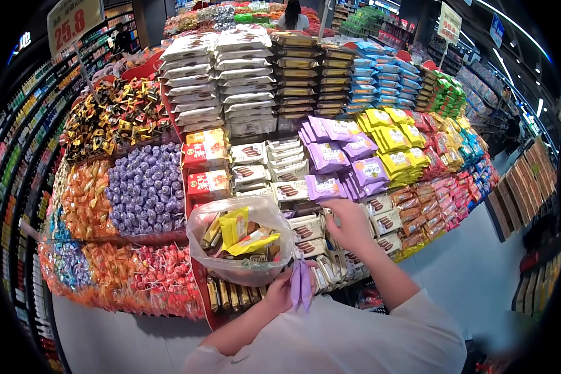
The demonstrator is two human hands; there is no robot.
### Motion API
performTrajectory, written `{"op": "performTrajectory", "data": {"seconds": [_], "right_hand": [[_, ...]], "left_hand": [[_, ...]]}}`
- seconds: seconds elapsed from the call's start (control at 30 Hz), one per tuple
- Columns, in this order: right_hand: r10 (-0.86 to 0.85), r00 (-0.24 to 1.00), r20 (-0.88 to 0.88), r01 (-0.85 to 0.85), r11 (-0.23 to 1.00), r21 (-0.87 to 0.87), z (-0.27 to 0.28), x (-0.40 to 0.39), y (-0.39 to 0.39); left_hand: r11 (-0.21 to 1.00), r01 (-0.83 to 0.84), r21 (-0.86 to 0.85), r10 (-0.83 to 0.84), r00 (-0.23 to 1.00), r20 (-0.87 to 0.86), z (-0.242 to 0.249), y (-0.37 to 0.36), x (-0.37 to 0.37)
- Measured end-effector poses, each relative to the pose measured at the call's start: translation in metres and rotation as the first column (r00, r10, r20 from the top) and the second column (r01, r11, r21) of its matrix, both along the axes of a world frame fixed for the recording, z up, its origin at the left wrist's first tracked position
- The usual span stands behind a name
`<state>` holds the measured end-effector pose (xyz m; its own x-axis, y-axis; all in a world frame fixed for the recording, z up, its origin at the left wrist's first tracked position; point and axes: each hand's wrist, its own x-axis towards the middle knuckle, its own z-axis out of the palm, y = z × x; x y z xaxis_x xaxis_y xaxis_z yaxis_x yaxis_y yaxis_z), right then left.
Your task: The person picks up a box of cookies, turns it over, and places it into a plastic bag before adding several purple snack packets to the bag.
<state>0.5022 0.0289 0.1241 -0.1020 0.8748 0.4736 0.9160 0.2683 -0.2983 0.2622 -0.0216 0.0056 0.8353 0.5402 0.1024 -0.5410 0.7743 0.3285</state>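
Note:
My left hand (282, 288) grips the edge of a clear plastic bag (238, 232) and a purple snack packet (301, 283) that hangs down from my fingers. Yellow and gold wrapped snacks (235, 229) lie inside the bag. My right hand (350, 225) reaches onto the display, fingers down among white packets with brown biscuits (305, 232). Whether it holds one I cannot tell. Purple packets (340, 156) are stacked just beyond that hand.
A large sloped display holds bins of wrapped candy: purple (146, 187), orange (84, 198), red (162, 274). Stacks of yellow (393, 143), red and blue packets fill the right. A price sign (73, 20) stands top left. Shelved aisles run on both sides. A person (293, 15) stands far behind.

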Motion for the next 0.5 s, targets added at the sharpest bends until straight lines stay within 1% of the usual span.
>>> {"op": "performTrajectory", "data": {"seconds": [0.03, 0.07, 0.1, 0.13, 0.17, 0.23, 0.27, 0.3, 0.37, 0.4, 0.43, 0.5], "right_hand": [[0.019, 0.989, -0.149, -0.029, 0.997, -0.066, 0.011, -0.009, -0.016], [-0.016, 0.959, -0.283, -0.056, 0.968, -0.245, 0.028, -0.022, -0.034], [-0.079, 0.912, -0.402, -0.105, 0.904, -0.415, 0.040, -0.031, -0.050], [-0.040, 0.914, -0.404, -0.167, 0.870, -0.464, 0.037, -0.030, -0.063], [-0.057, 0.911, -0.408, -0.167, 0.854, -0.492, 0.041, -0.034, -0.073], [-0.088, 0.931, -0.354, -0.174, 0.745, -0.643, 0.054, -0.041, -0.086], [-0.067, 0.954, -0.293, -0.158, 0.718, -0.678, 0.053, -0.042, -0.089], [-0.075, 0.952, -0.297, -0.158, 0.710, -0.686, 0.048, -0.042, -0.092], [-0.090, 0.908, -0.409, -0.205, 0.756, -0.622, 0.036, -0.039, -0.095], [-0.118, 0.877, -0.466, -0.245, 0.725, -0.644, 0.034, -0.035, -0.095], [-0.120, 0.875, -0.468, -0.244, 0.727, -0.642, 0.029, -0.032, -0.094], [-0.234, 0.810, -0.538, -0.206, 0.744, -0.635, 0.017, -0.028, -0.092]], "left_hand": [[1.000, -0.002, -0.013, 0.002, 1.000, 0.000, 0.002, -0.001, 0.001], [0.999, -0.027, -0.042, 0.026, 0.999, -0.024, 0.008, 0.000, 0.002], [0.996, -0.053, -0.075, 0.049, 0.998, -0.050, 0.011, 0.001, 0.004], [0.995, -0.028, -0.091, 0.031, 0.999, 0.035, 0.003, 0.004, 0.007], [0.996, -0.013, -0.085, 0.010, 0.999, -0.035, 0.006, 0.005, 0.007], [0.991, -0.073, -0.112, 0.063, 0.995, -0.082, 0.003, 0.003, 0.014], [0.994, -0.082, -0.075, 0.076, 0.994, -0.076, 0.002, 0.003, 0.017], [0.993, -0.077, -0.087, 0.070, 0.994, -0.082, 0.003, 0.002, 0.017], [0.990, -0.100, -0.101, 0.078, 0.976, -0.201, 0.012, 0.001, 0.017], [0.995, -0.072, -0.062, 0.062, 0.986, -0.152, 0.019, 0.003, 0.017], [0.996, -0.069, -0.061, 0.059, 0.986, -0.155, 0.020, 0.002, 0.016], [0.980, -0.127, -0.155, 0.090, 0.970, -0.228, 0.021, 0.002, 0.014]]}}
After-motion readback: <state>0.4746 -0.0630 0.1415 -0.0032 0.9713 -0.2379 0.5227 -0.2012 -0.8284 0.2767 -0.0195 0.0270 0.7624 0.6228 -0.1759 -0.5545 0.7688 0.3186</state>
